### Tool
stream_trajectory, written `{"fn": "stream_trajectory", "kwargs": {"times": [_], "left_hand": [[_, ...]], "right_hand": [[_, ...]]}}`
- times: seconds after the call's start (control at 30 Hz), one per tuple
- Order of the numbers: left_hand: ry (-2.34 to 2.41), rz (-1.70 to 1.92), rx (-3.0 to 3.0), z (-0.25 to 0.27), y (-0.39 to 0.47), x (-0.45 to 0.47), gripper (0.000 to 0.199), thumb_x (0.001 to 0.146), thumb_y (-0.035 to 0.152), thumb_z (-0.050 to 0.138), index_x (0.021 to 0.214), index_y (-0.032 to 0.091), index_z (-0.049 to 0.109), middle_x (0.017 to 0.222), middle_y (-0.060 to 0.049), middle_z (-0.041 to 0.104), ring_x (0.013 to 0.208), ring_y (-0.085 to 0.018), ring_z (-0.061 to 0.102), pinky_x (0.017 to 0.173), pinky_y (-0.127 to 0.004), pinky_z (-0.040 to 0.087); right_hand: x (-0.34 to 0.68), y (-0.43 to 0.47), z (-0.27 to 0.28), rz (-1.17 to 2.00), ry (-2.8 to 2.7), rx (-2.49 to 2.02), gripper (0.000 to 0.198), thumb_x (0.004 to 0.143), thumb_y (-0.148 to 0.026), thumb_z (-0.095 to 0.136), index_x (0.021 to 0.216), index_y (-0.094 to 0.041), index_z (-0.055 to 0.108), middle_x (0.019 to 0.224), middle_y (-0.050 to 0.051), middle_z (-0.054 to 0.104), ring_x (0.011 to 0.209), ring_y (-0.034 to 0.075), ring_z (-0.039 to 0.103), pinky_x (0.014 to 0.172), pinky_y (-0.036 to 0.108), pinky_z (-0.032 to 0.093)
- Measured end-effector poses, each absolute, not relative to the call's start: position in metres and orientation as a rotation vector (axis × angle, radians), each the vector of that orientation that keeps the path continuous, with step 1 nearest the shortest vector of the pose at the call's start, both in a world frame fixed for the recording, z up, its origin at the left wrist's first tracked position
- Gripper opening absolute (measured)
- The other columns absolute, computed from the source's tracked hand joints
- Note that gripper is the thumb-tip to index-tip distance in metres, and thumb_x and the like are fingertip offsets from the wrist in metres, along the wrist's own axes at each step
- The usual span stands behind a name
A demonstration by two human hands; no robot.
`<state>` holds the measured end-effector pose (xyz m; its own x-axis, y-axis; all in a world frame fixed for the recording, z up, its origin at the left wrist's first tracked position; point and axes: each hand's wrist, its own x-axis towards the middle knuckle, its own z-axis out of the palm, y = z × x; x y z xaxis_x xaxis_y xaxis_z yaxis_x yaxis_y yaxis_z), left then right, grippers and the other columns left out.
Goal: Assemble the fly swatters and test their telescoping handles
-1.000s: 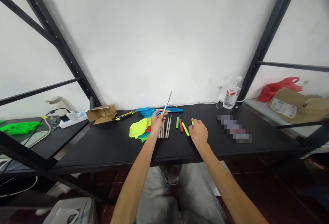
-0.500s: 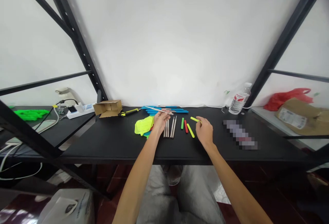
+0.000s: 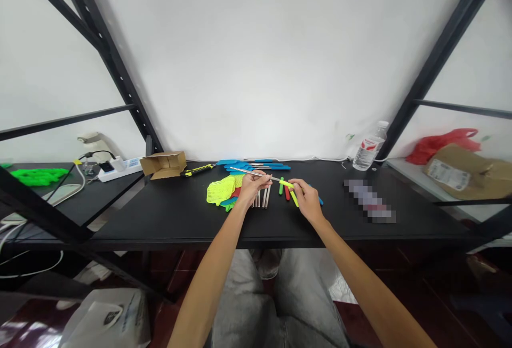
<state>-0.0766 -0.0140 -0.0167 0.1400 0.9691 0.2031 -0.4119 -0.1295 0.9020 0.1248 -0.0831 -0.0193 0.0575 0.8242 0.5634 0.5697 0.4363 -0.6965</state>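
Observation:
My left hand [image 3: 251, 189] is closed round a thin silver metal rod [image 3: 239, 170], which slants down to the right. A yellow plastic handle [image 3: 285, 183] is pinched in my right hand [image 3: 308, 203], its tip at the rod's right end; whether the rod is inside it I cannot tell. Below lie several loose metal rods [image 3: 266, 199], partly behind my left hand. Beside them are a green handle [image 3: 281, 186], a red handle [image 3: 287, 193] and a second yellow handle [image 3: 295, 200]. A blue piece [image 3: 320, 201] shows past my right hand. Mesh fly swatter heads [image 3: 219, 191] are piled left of my left hand.
Blue fly swatters [image 3: 276, 167] lie along the back of the black table [image 3: 168, 225]. An open cardboard box [image 3: 164, 166] and a yellow-black utility knife [image 3: 198, 170] are at the left. A water bottle [image 3: 368, 148] and a blurred item [image 3: 370, 201] are at the right.
My right hand has moved left with the yellow handle, bringing it to the end of the metal rod. The rod is still in my left hand. The view has shifted slightly.

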Motion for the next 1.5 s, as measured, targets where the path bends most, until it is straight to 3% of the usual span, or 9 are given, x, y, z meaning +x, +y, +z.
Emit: {"fn": "stream_trajectory", "kwargs": {"times": [0.23,0.5,0.8,1.0,1.3,1.5], "left_hand": [[0.722,1.362,1.139,-0.016,-0.015,-0.076,0.043,0.060,0.037,0.089,0.086,0.015,0.063,0.077,-0.004,0.074,0.061,-0.014,0.070,0.057,-0.023,0.057],[0.733,1.318,1.260,-0.014,-0.020,-0.073,0.038,0.062,0.039,0.087,0.081,0.016,0.064,0.065,-0.001,0.068,0.054,-0.013,0.065,0.051,-0.022,0.054],[0.685,1.215,1.430,-0.008,-0.029,-0.068,0.040,0.066,0.041,0.085,0.090,0.015,0.065,0.087,-0.006,0.073,0.058,-0.011,0.064,0.049,-0.021,0.050],[0.735,1.499,1.166,-0.005,-0.021,-0.078,0.044,0.076,0.054,0.074,0.094,0.015,0.063,0.083,-0.005,0.070,0.052,-0.009,0.062,0.048,-0.020,0.049],[0.802,1.591,1.159,-0.008,-0.019,-0.077,0.043,0.072,0.054,0.076,0.081,0.014,0.064,0.076,-0.005,0.070,0.050,-0.009,0.060,0.046,-0.019,0.048],[0.783,1.541,1.197,-0.010,-0.017,-0.076,0.042,0.068,0.048,0.081,0.090,0.013,0.071,0.081,-0.004,0.069,0.055,-0.009,0.062,0.046,-0.019,0.047]], "right_hand": [[0.126,-0.082,-0.021,0.273,-1.628,-1.239,0.041,0.098,-0.042,0.036,0.106,-0.019,0.068,0.086,0.005,0.072,0.068,0.017,0.062,0.065,0.025,0.045],[0.126,-0.080,-0.024,0.294,-1.626,-1.193,0.035,0.096,-0.041,0.043,0.105,-0.019,0.069,0.085,0.004,0.071,0.061,0.014,0.057,0.061,0.025,0.044],[0.124,-0.079,-0.024,0.321,-1.685,-1.097,0.027,0.092,-0.036,0.053,0.106,-0.019,0.070,0.104,0.007,0.074,0.091,0.020,0.067,0.082,0.030,0.050],[0.129,-0.076,-0.027,0.310,-1.508,-1.131,0.028,0.093,-0.037,0.053,0.102,-0.018,0.072,0.098,0.007,0.074,0.083,0.020,0.067,0.078,0.030,0.050],[0.127,-0.077,-0.025,0.288,-1.539,-1.101,0.027,0.092,-0.037,0.054,0.101,-0.020,0.072,0.096,0.006,0.074,0.082,0.020,0.067,0.075,0.030,0.050],[0.129,-0.075,-0.029,0.308,-1.554,-1.124,0.030,0.092,-0.040,0.053,0.102,-0.020,0.073,0.094,0.006,0.075,0.079,0.020,0.067,0.073,0.029,0.050]]}}
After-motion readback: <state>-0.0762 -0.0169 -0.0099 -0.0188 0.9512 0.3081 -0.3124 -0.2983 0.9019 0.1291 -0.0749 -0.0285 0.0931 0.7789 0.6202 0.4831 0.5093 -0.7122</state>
